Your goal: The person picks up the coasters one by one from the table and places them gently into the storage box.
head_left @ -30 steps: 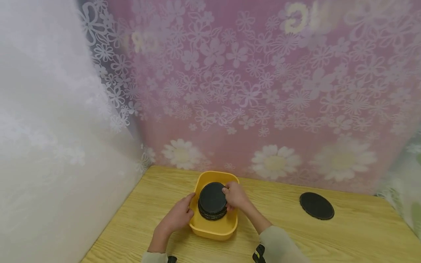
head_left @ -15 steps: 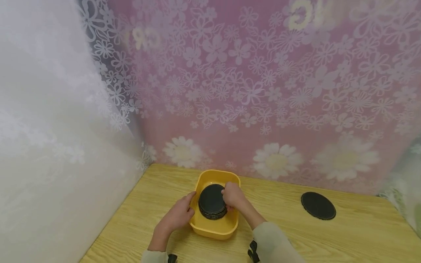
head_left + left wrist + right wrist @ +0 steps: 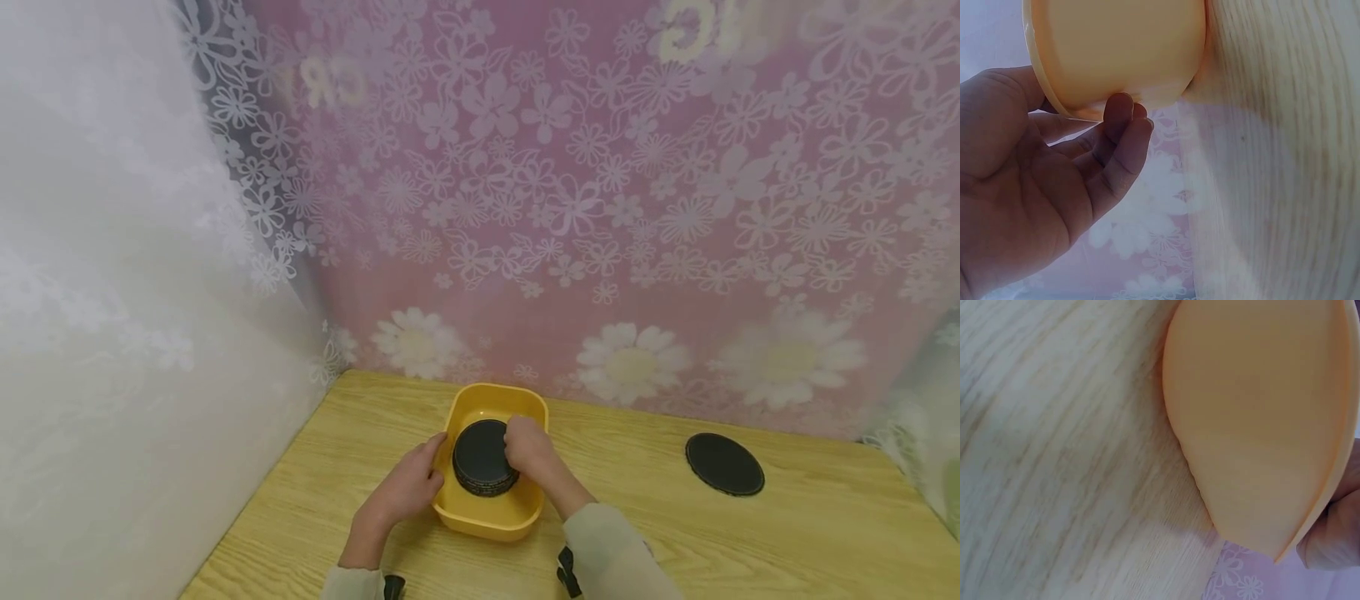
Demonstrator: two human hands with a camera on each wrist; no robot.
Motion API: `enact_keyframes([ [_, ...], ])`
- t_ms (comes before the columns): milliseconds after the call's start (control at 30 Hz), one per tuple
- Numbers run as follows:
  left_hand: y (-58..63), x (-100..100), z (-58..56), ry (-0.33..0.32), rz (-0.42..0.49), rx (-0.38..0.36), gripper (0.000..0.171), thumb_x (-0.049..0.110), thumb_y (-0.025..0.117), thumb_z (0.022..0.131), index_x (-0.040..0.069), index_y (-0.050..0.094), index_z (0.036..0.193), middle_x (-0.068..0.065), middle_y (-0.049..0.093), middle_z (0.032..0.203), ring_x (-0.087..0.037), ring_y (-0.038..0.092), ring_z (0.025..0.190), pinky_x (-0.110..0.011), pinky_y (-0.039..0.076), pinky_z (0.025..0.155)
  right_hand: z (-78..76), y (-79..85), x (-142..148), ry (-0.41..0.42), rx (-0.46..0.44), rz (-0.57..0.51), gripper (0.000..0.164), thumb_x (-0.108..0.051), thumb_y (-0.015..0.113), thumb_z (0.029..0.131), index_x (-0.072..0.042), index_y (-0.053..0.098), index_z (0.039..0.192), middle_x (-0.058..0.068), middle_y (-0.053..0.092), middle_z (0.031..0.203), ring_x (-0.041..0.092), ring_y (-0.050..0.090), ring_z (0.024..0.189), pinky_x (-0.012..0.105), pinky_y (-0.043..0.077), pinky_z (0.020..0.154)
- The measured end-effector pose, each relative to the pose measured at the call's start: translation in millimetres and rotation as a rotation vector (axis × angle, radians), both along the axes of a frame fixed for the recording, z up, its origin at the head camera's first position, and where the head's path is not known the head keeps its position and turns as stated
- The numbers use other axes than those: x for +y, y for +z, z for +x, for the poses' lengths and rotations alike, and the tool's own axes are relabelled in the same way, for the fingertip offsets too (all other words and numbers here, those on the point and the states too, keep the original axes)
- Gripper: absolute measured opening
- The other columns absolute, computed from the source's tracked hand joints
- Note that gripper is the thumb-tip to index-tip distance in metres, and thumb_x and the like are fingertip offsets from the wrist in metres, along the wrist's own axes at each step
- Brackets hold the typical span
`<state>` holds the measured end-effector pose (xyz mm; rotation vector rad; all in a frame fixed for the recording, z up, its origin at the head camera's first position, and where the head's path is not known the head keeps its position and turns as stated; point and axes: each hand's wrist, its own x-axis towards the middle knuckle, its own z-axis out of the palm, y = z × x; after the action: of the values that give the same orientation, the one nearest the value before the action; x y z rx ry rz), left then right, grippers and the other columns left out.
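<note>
A yellow plastic bin [image 3: 487, 529] sits on the table, holding a stack of black round coasters [image 3: 478, 454]. My left hand [image 3: 408, 485] holds the bin's left rim, and the left wrist view shows its fingers [image 3: 1124, 147] bent against the outer wall. Over the right rim reaches my right hand [image 3: 534, 450], curled at the right edge of the stack's top coaster; its fingertips are hidden. From the right wrist, the bin's wall [image 3: 1254, 425] covers most of that hand [image 3: 1335, 534].
A single black oval-looking coaster [image 3: 724, 464] lies flat on the wood-grain table [image 3: 622, 475] to the right. Behind the table hangs a pink flowered curtain [image 3: 517, 333]; a whitish sheet [image 3: 172, 400] borders the left side.
The top coaster, offset on the stack a second ago, now sits more in line with those below. My right hand has shifted slightly left with it; the left hand keeps its hold.
</note>
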<state>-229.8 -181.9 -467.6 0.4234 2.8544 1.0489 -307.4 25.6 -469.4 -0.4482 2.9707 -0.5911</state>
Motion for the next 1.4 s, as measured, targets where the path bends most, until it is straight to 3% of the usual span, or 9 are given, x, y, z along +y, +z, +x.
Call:
enact_keyframes([
  [200,-0.2,1,0.4,0.01,-0.01,-0.008,0.056,0.003,0.049,0.096,-0.005,0.035,0.15,-0.024,0.052,0.137,-0.023,0.052,0.095,-0.041,0.042,0.079,2.3,-0.8,-1,0.0,0.032,0.044,0.011,0.004,0.056,0.093,-0.002,0.063,0.087,0.009,0.061,0.077,0.02,0.059,0.071,0.031,0.05,0.06],
  [500,-2.6,2,-1.7,0.015,-0.008,0.004,0.056,0.005,0.049,0.096,-0.005,0.036,0.15,-0.026,0.051,0.138,-0.025,0.055,0.103,-0.043,0.044,0.083,4.6,-2.7,-7,-0.057,0.055,0.127,0.01,-0.001,0.063,0.092,-0.003,0.066,0.083,0.01,0.066,0.077,0.021,0.062,0.068,0.035,0.051,0.055],
  [733,-4.1,2,-2.0,0.011,-0.011,0.009,0.055,0.005,0.048,0.097,-0.004,0.036,0.15,-0.026,0.052,0.137,-0.025,0.055,0.101,-0.042,0.044,0.08,5.4,-2.8,-8,-0.072,0.039,0.124,0.005,-0.002,0.065,0.092,-0.002,0.067,0.087,0.01,0.066,0.078,0.021,0.062,0.067,0.035,0.051,0.055],
  [967,-5.4,2,-0.9,0.014,-0.006,0.026,0.055,0.004,0.048,0.096,-0.005,0.037,0.149,-0.027,0.051,0.138,-0.031,0.057,0.114,-0.045,0.046,0.086,5.6,-1.4,-5,-0.038,0.043,0.101,0.005,0.002,0.063,0.091,-0.001,0.065,0.088,0.009,0.063,0.078,0.019,0.061,0.07,0.033,0.05,0.058],
  [1233,-2.9,3,-0.9,0.014,-0.019,0.026,0.055,0.004,0.049,0.097,-0.005,0.036,0.149,-0.027,0.05,0.14,-0.033,0.056,0.118,-0.047,0.047,0.089,6.8,16.7,4,0.041,0.002,-0.014,0.026,0.005,0.053,0.093,-0.005,0.056,0.069,0.004,0.049,0.061,0.015,0.049,0.055,0.027,0.043,0.051],
  [1400,-2.0,2,-0.7,0.017,-0.029,0.028,0.055,0.004,0.049,0.096,-0.005,0.037,0.149,-0.027,0.05,0.139,-0.032,0.057,0.115,-0.045,0.047,0.087,6.0,31.0,22,0.06,-0.095,-0.228,0.041,-0.003,0.047,0.1,-0.01,0.045,0.06,0.0,0.039,0.052,0.012,0.044,0.043,0.024,0.037,0.045],
])
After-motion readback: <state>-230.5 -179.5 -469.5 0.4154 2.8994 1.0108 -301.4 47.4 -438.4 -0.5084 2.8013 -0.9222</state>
